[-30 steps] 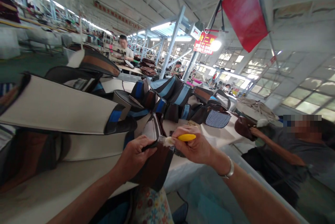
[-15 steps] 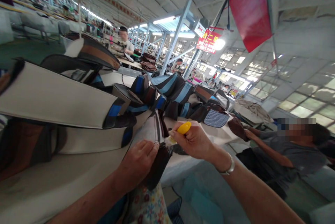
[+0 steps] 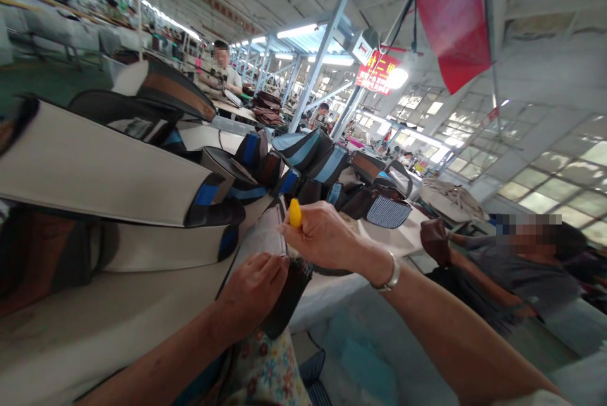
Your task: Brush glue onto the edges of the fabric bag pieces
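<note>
My left hand is closed on the top edge of a dark brown and white bag piece at the table's near edge. My right hand is closed round a small yellow-handled tool, held upright just above that piece. The tool's working end is hidden behind my fingers. A silver bracelet sits on my right wrist. Directly left lies a long white bag with blue and black trim.
Several blue, brown and striped bags are heaped on the white table. A seated person in grey works at the right with a brown piece. Another person sits far back. A red banner hangs overhead.
My right hand has shifted left and turned the yellow tool from lying sideways to upright. My left hand has stayed on the brown piece. The view has tilted slightly.
</note>
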Demonstrator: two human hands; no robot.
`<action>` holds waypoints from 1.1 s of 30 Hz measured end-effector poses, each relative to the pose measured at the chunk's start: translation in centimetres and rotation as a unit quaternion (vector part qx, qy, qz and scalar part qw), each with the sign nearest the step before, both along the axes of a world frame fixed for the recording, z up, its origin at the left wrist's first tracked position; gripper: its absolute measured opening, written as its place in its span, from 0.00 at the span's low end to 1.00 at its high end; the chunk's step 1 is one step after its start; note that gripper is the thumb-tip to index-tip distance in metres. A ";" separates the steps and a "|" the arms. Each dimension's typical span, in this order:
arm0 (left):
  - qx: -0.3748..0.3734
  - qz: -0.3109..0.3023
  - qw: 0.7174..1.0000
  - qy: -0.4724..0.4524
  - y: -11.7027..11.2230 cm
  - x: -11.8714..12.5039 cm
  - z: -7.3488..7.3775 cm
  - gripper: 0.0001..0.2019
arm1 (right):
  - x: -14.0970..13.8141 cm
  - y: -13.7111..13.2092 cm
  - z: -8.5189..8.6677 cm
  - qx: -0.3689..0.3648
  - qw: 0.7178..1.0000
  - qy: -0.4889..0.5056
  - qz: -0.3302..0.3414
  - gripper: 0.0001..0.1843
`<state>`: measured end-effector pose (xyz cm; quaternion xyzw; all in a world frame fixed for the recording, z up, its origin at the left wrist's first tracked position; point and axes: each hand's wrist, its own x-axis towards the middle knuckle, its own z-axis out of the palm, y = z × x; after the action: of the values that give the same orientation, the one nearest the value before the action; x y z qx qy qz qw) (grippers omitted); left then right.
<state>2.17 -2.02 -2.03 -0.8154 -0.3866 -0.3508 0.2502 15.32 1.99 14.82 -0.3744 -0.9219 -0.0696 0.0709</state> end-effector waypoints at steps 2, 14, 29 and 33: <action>0.009 0.001 1.000 0.003 0.0 0.1 0.0 0.08 | -0.9 0.1 0.2 -0.014 0.996 -0.083 -0.008 0.16; -0.001 -0.011 1.000 -0.016 -0.2 0.3 0.3 0.06 | -1.4 0.1 1.2 -0.093 0.989 -0.111 0.014 0.17; -0.002 0.067 0.982 -0.179 -0.7 -5.4 -2.3 0.05 | 2.8 0.4 -0.6 -0.246 0.838 0.487 -0.023 0.15; -0.073 0.105 0.946 -0.297 -4.2 -5.2 -4.4 0.03 | 4.1 -1.4 -3.5 -0.264 0.706 0.656 -0.040 0.14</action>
<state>-3.02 -6.20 -6.40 -0.6447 -0.5513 -0.5201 0.0994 19.43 0.62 11.36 -0.3656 -0.6074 0.4367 0.5538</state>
